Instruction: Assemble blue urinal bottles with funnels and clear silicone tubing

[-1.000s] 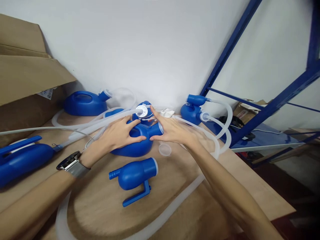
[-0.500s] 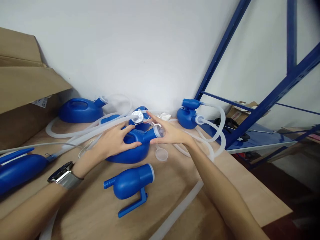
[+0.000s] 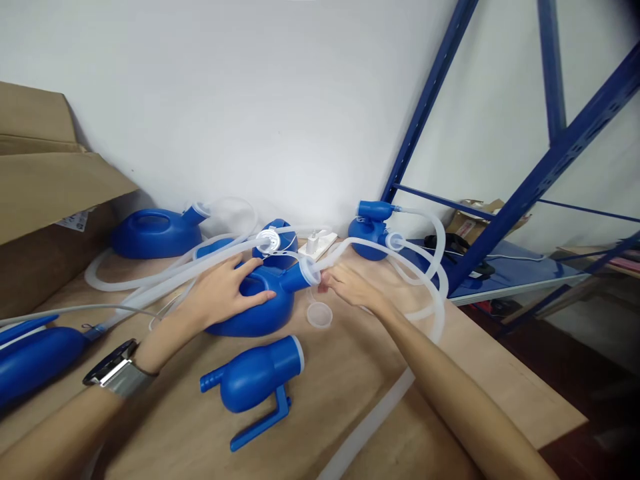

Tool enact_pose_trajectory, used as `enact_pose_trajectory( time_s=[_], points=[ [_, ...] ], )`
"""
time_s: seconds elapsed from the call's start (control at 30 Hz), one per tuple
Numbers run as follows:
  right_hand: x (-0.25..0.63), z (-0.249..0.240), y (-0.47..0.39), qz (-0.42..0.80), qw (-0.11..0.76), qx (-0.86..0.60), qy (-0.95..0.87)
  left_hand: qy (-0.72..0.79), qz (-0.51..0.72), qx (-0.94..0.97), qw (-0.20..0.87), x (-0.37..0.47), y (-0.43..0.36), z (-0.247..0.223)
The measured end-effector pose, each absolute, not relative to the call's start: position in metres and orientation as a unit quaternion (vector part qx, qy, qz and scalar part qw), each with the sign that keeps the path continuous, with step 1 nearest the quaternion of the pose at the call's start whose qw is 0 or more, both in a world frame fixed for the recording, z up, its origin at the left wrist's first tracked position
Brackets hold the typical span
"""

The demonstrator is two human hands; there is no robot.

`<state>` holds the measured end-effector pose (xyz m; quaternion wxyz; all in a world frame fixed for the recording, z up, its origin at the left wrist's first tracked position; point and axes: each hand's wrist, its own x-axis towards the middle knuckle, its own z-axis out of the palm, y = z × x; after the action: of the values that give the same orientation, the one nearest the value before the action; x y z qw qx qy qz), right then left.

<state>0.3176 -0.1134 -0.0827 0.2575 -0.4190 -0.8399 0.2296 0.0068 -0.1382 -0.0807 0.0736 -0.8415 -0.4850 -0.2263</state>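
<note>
A blue plastic urinal bottle [image 3: 260,313] lies on its side on the table, its neck pointing right. My left hand [image 3: 223,290] grips the bottle's body near the handle, thumb toward me. At the mouth is a translucent cap [image 3: 310,270]; a clear hose [image 3: 395,248] arches from near it to the right. My right hand [image 3: 347,283] is beside the cap, fingers curled together against its lower edge; what they pinch is hidden. A small clear round lid [image 3: 319,315] hangs below the mouth. Nearer me lies a blue funnel-shaped receiver [image 3: 257,377] with a hinged handle.
Other blue bottles stand behind, one at left [image 3: 155,233] and one at right [image 3: 369,239], with hoses coiled around. A power strip [image 3: 320,245] lies near the wall. A cardboard box [image 3: 50,220] is at left, a blue metal rack [image 3: 520,200] at right.
My right hand has moved from spread around the bottle's mouth to curled fingers at its lower right side. The hose now arches up from near the cap. My left hand stays on the bottle.
</note>
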Motion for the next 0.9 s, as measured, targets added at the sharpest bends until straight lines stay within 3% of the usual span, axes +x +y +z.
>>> enact_pose_trajectory(
  time_s=[0.2, 0.47, 0.7, 0.9],
  points=[
    [0.287, -0.128, -0.099, 0.537, 0.406, -0.328, -0.663, -0.485, -0.229, -0.840, 0.076, 0.007, -0.139, -0.082],
    [0.253, -0.106, -0.115, 0.667, 0.467, -0.297, -0.498, -0.475, -0.260, -0.837, 0.077, 0.007, -0.139, -0.085],
    [0.224, -0.115, -0.113, 0.622, 0.574, -0.293, -0.444, -0.491, -0.246, -0.832, 0.075, 0.010, -0.142, -0.082],
    [0.227, -0.117, -0.111, 0.581, 0.563, -0.321, -0.493, -0.515, -0.240, -0.820, 0.075, 0.013, -0.141, -0.081]
  ],
)
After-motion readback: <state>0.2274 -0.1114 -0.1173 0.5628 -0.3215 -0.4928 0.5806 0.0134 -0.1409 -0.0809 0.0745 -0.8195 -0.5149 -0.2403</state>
